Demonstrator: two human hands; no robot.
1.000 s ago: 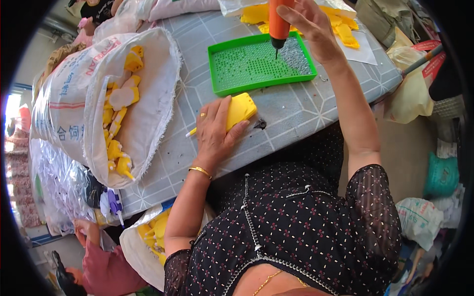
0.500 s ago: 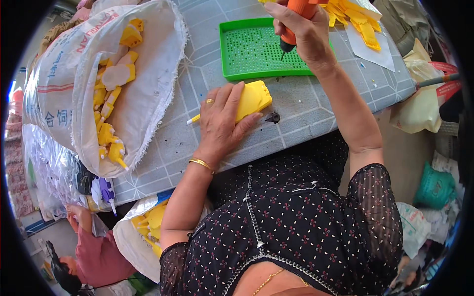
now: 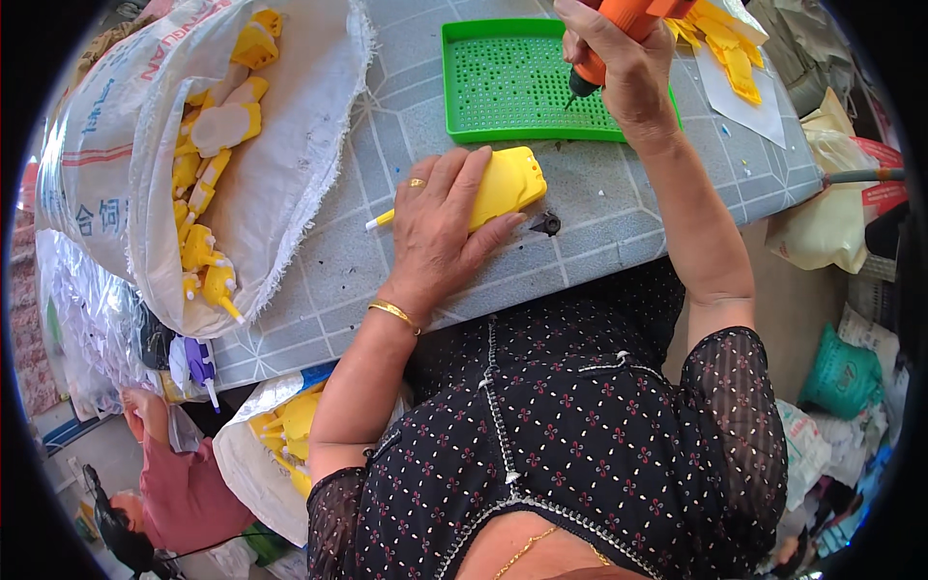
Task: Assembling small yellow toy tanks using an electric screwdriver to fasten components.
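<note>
My left hand [image 3: 435, 217] is closed over a yellow plastic housing [image 3: 512, 186] lying on the table, its narrow white-tipped end poking out on the left. Right of that hand, close to the housing, lies a small black part [image 3: 547, 224]. My right hand [image 3: 623, 77] is wrapped round an orange electric screwdriver [image 3: 628, 14], its top cut off by the picture's edge. The thin bit points down over a shallow green tray [image 3: 532, 136] with a dotted floor; whether it touches anything there I cannot tell.
A white woven sack [image 3: 319, 164] of yellow pieces lies open on the left. More yellow parts [image 3: 739, 72] sit on white paper at the far right. Another sack [image 3: 237, 454] with yellow pieces is below the table's left edge, near a person in a pink top [image 3: 193, 493].
The view has shifted slightly. My left hand stays on the yellow housing, and the screwdriver remains over the green tray with little visible movement.
</note>
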